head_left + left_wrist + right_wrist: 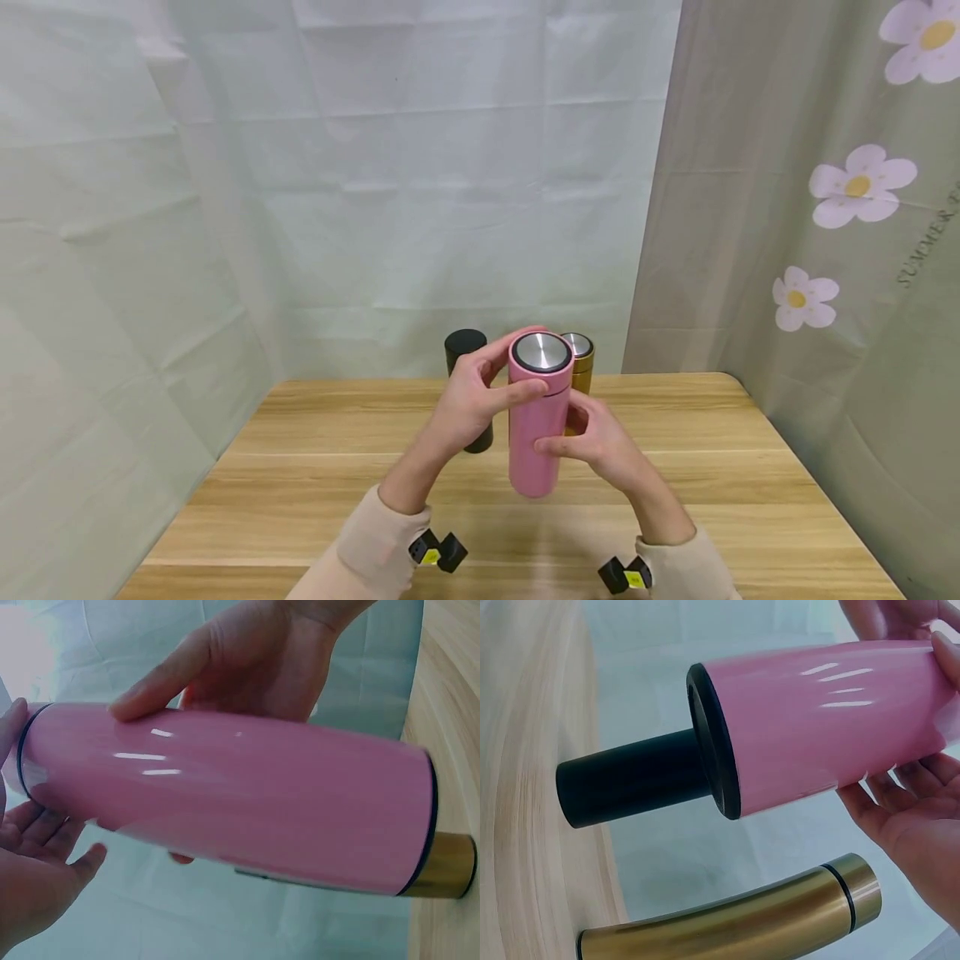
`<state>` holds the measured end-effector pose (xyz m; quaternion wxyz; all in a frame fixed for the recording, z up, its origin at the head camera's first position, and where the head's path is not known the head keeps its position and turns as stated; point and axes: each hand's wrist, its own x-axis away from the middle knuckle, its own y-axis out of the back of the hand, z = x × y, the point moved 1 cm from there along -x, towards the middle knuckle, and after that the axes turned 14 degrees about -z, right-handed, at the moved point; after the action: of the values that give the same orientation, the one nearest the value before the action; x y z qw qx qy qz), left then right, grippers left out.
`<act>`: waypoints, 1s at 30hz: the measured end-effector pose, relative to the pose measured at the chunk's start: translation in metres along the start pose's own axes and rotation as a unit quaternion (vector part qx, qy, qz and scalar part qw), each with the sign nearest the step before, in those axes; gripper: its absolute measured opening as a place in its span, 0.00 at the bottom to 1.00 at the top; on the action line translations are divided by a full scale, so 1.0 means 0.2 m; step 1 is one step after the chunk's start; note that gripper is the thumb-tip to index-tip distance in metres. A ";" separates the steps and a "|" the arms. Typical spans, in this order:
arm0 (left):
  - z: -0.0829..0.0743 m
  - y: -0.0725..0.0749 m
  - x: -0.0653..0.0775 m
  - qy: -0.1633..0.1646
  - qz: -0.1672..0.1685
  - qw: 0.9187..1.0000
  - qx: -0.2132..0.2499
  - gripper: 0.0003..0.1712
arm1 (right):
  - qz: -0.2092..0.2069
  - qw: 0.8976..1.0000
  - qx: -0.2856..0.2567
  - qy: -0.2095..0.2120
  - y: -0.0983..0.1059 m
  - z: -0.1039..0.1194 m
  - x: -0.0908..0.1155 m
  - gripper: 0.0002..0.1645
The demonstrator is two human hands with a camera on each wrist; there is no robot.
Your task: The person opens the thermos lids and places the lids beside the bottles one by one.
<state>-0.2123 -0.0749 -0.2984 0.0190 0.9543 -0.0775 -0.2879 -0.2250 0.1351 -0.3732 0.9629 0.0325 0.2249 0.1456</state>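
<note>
The glossy pink cylindrical metal-topped flask (534, 462), pinched by left hand (472, 397) and right hand (602, 439), could drop if their grips loosen.

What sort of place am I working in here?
Probably a makeshift, curtained-off work or recording corner: creased pale sheeting hangs behind the wood-grain table, and a flower-print curtain hangs along the right side.

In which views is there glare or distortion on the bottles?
Head: glare on the lid of the pink bottle; left wrist: white streaks along its side, upper-left corner washed out; right wrist: similar streaks, the gold bottle looks curved, probably lens distortion.
</note>
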 end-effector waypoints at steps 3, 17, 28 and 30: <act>0.00 0.01 0.00 0.010 0.019 1.000 0.006 0.43 | -0.002 1.000 0.005 -0.004 0.00 0.01 0.00 0.33; 0.01 0.05 -0.02 0.056 0.137 0.986 0.080 0.42 | 0.076 0.995 -0.046 0.034 0.02 0.00 0.00 0.31; 0.03 0.04 -0.03 0.051 0.099 0.992 0.065 0.40 | 0.064 0.997 -0.043 0.022 0.01 0.00 -0.01 0.31; 0.02 0.04 -0.02 0.045 0.087 0.994 0.057 0.40 | 0.062 0.997 -0.043 0.019 0.02 0.00 -0.01 0.31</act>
<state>-0.2200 -0.0815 -0.2990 -0.0072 0.9556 -0.1753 -0.2366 -0.2278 0.1376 -0.3727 0.9481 0.0019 0.2345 0.2148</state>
